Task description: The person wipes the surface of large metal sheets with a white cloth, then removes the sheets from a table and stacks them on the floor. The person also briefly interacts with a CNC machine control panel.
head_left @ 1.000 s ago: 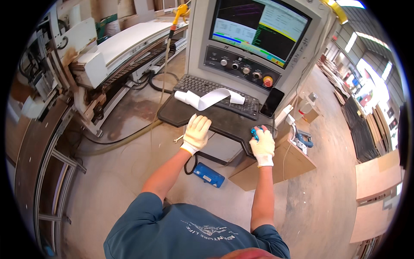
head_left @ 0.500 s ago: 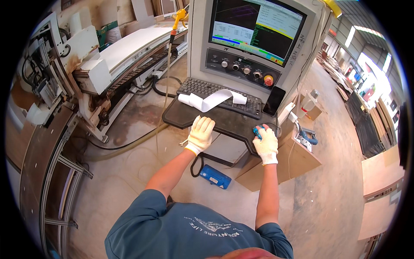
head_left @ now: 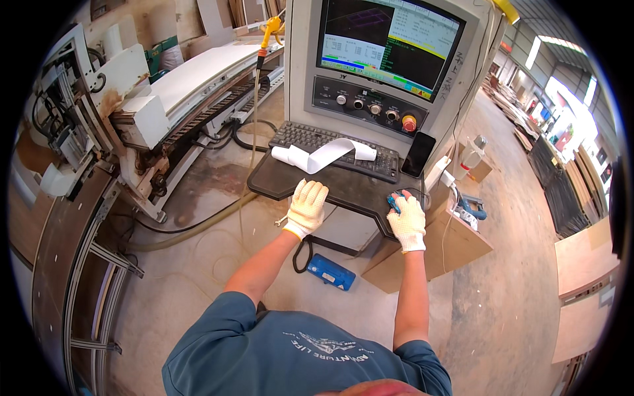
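My right hand point(head_left: 408, 223), in a cream knit glove with bare fingertips, is closed over a blue computer mouse point(head_left: 397, 200) at the right end of a black keyboard tray point(head_left: 343, 193). Also gloved, my left hand point(head_left: 306, 208) is curled at the tray's front edge, its fingers together around that edge. Behind the hands a dark keyboard point(head_left: 310, 136) lies on the tray, partly covered by a curling strip of white paper point(head_left: 317, 157). A black phone point(head_left: 419, 154) leans against the console to the right of the keyboard.
Above the tray stands a grey console point(head_left: 297, 79) with a lit screen point(head_left: 389, 46), knobs and a red stop button point(head_left: 409, 123). A blue case point(head_left: 331, 272) sits below the tray. Machine rails point(head_left: 86, 251) run along the left; a wooden box point(head_left: 429, 261) stands at right.
The view has shifted very slightly. Both hands stay in place, on the mouse and at the tray's edge.
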Tool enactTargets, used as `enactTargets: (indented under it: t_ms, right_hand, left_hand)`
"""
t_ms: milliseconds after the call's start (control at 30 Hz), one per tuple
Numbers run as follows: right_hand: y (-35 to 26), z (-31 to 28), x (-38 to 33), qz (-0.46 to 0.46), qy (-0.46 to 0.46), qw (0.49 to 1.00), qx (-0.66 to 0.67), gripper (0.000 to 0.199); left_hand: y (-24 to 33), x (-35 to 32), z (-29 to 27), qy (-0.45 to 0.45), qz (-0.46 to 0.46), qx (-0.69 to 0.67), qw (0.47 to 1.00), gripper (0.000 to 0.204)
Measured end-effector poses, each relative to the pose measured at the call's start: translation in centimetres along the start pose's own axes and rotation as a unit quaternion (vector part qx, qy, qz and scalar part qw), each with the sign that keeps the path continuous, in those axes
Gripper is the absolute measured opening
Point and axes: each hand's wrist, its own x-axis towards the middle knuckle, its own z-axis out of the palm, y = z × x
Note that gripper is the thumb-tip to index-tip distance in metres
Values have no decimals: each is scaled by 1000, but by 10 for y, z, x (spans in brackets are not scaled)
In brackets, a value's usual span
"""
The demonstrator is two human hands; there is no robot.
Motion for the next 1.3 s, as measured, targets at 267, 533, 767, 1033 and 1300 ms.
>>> enactTargets:
  t_ms: [267,533,767,1033,1300]
  right_hand:
    - [-3,-2,-1,2,-5,1000,0,46]
    - [-3,-2,2,3,9,1000,13,54]
    - [-10,0,11,18,-2,999,-36,49]
    - [-13,-1,10,9,-5,999,-39,44]
    - [-14,-2,8,25,-14,999,-40,46]
  left_hand:
    - [0,-1,-1,-1,0,0,1000,50]
    - [1,3,-2,-14,0,11,1000,52]
    - [11,17,-22,-43,-35,-43,998,52]
    - [55,56,-41,-299,181,-377,858,22]
    - [70,73,0,-627,407,-228,623,27]
